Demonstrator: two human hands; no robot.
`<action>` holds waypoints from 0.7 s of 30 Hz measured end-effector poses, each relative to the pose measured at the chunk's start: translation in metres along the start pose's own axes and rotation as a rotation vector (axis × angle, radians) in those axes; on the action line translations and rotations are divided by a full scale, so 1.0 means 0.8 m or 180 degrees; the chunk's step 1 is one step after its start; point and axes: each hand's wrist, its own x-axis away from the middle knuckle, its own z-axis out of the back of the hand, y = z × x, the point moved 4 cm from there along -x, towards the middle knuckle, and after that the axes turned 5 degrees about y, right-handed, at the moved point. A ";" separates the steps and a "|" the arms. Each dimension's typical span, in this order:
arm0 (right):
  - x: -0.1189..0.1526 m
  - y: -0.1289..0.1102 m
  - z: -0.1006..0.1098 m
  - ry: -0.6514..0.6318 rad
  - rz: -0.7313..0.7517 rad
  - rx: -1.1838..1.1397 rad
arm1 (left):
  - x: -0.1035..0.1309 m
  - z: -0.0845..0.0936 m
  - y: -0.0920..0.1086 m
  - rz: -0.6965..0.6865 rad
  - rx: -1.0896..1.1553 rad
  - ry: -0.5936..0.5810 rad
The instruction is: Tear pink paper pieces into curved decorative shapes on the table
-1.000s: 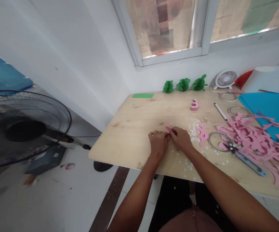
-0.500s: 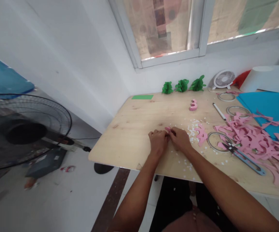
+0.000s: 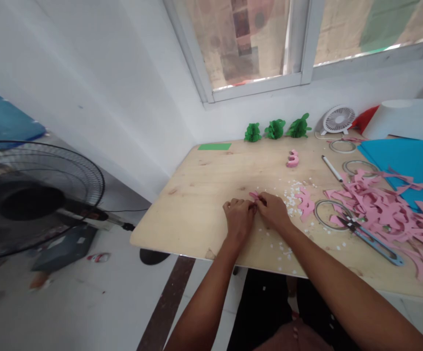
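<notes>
A small pink paper piece (image 3: 254,195) is pinched between the fingertips of both hands, low over the wooden table (image 3: 182,219). My left hand (image 3: 239,214) is closed at its left side, and my right hand (image 3: 271,208) closes on it from the right. Most of the piece is hidden by the fingers. Just right of my right hand lie scattered white paper bits (image 3: 291,197) and a wavy pink paper cutout (image 3: 305,204). Farther back sits a curved stack of pink paper (image 3: 292,158).
Pink scraps (image 3: 383,209), blue-handled scissors (image 3: 372,241), tape rings (image 3: 331,214), a white marker (image 3: 332,168) and blue sheets (image 3: 409,165) lie to the right. Green paper figures (image 3: 275,129) and a small white fan (image 3: 338,120) line the wall. A black fan (image 3: 35,200) stands left.
The camera view has shifted slightly. Both hands stay together on the pink paper piece, in nearly the same place.
</notes>
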 end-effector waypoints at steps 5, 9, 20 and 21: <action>0.001 0.000 0.000 0.0024 -0.0001 -0.0018 | 0.000 0.000 0.000 0.0012 -0.0004 -0.0083; 0.002 0.000 0.001 0.0039 0.0020 -0.0032 | 0.002 0.002 -0.004 0.0218 0.0200 -0.0078; 0.002 -0.001 0.001 0.0046 0.0040 -0.0074 | -0.010 0.001 0.004 -0.0617 -0.0378 -0.0041; 0.002 -0.002 0.001 0.0046 0.0035 -0.0065 | -0.011 0.001 0.005 -0.0699 -0.0437 -0.0051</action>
